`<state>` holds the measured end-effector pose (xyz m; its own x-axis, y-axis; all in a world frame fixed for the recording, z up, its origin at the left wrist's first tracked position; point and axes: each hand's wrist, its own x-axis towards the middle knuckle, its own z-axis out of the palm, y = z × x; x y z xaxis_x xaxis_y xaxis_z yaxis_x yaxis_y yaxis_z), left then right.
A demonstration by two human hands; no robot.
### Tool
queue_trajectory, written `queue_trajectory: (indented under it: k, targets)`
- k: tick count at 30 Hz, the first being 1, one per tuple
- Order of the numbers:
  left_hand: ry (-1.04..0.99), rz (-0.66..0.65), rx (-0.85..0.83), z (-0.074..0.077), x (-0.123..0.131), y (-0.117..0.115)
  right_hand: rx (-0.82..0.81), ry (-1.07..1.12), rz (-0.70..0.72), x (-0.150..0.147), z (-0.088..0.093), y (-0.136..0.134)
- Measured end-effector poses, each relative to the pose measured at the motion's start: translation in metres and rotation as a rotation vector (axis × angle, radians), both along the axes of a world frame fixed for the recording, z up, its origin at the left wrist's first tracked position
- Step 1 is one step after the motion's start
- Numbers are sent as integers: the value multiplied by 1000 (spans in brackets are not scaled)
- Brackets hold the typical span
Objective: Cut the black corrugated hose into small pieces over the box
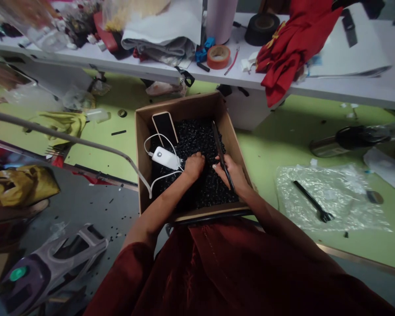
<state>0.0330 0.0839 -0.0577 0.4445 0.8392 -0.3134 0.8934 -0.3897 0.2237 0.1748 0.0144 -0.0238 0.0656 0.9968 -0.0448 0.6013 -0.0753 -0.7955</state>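
The left hand [195, 166] reaches into a cardboard box [187, 108], its fingers curled down among a mass of small black pieces [197, 136]; whether it has closed on any of them, I cannot tell. The right hand [233, 172], just beside it over the box's right side, grips a long, slender dark implement [220, 147] between thumb and fingers. This slants across the black pieces, its far end toward the back of the box; its exact kind is unclear.

Left of the left hand, a white handheld device [166, 158] with a looping white cable lies on the pieces. Behind it, a smartphone [166, 125] with a dark screen leans in the box's far left part. A thick pale cord [85, 141] crosses from the left to the box's left rim.

The box stands at a green table [260, 149]. To the right, a black fork-ended tool [311, 199] lies on a clear plastic bag [352, 188]. On the shelf beyond are an orange tape roll [209, 58] and a red cloth [289, 48].
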Motion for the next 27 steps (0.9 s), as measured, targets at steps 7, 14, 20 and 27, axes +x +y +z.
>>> queue_trajectory:
  k: [7, 14, 20, 27]
  targets:
    - [-310, 178, -69, 15, -25, -11, -31, -32, 50, -1, 1, 0]
    - [-1029, 654, -350, 41, -35, -10, -4, 12, 155, -1, -4, 0]
    - [-1044, 666, -253, 45, -43, -9, -53, 23, 181, -2, -9, 0]
    - [-1175, 623, -433, 40, -45, -10, -58, 50, 106, 0, -3, 2]
